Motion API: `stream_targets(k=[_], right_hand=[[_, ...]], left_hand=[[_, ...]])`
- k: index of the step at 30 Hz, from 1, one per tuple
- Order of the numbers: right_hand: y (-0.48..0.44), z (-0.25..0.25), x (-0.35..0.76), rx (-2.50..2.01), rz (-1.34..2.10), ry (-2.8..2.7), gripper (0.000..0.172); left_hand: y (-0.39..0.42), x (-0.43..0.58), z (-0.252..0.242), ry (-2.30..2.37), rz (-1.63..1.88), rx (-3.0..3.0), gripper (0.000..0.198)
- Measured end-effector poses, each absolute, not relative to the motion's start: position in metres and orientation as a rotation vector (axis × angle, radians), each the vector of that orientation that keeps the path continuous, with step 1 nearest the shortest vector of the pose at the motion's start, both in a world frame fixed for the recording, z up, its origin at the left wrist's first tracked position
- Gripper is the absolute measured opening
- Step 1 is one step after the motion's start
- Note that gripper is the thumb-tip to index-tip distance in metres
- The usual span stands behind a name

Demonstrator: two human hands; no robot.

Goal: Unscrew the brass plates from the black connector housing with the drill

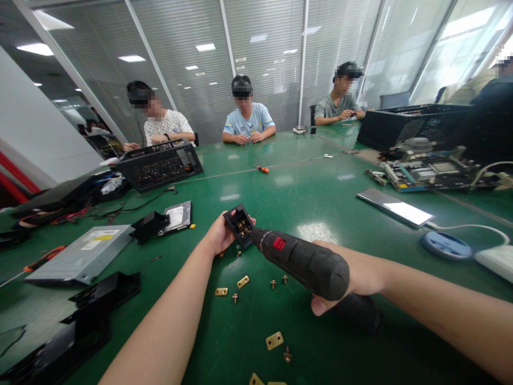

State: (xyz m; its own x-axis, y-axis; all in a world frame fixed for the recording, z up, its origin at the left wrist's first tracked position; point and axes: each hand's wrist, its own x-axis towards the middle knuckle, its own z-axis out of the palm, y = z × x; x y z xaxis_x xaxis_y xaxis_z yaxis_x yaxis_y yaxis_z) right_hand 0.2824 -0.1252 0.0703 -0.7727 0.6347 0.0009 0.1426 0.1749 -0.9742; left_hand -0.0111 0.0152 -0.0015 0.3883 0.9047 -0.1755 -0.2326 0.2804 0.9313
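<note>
At frame centre, left hand (218, 236) is clamped on a small black plastic housing (239, 224). Its open face is toward the camera and brass contacts are visible inside; can't tell if it rests on the table (304, 192) or sits just off it. Right hand (355, 275) is wrapped tight around the grip of a black electric screwdriver (302, 261) with a red switch. The driver's nose is at the housing's lower right edge and the bit itself is hidden. Just below the hands, loose on the green table, are brass plates (242, 281) and small brass screws (273, 283), with more of both toward bottom centre. Left of centre is a hard drive (178, 215) with a black bracket against it. Further left is a silver optical drive (82, 256), with an orange-handled tool (44, 258) beside it. Black metal brackets (102, 291) lie lower left. Upper left is an open black chassis (160, 164) with cables trailing off it. Mid-table above the hands is a small orange screwdriver (262, 169). On the right side are a phone (395, 207), screen up, and a blue round puck (445, 246) beside a white cable. Circuit boards (430, 174) sit above those, with a second black chassis (412, 125) behind them. At the far edge of the table three people are seated, well apart from this work.
</note>
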Motion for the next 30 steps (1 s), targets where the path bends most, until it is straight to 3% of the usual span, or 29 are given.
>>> stream_targets(k=[5,30], right_hand=[[-0.122,0.063,0.282,-0.717,1.768,-1.902,0.038],[-0.12,0.05,0.28,-0.667,1.757,-1.845,0.04]], left_hand=[[0.015,-0.011,-0.001,0.839,0.908,0.971,0.044],[0.014,-0.011,0.001,0.863,0.896,0.98,0.047]])
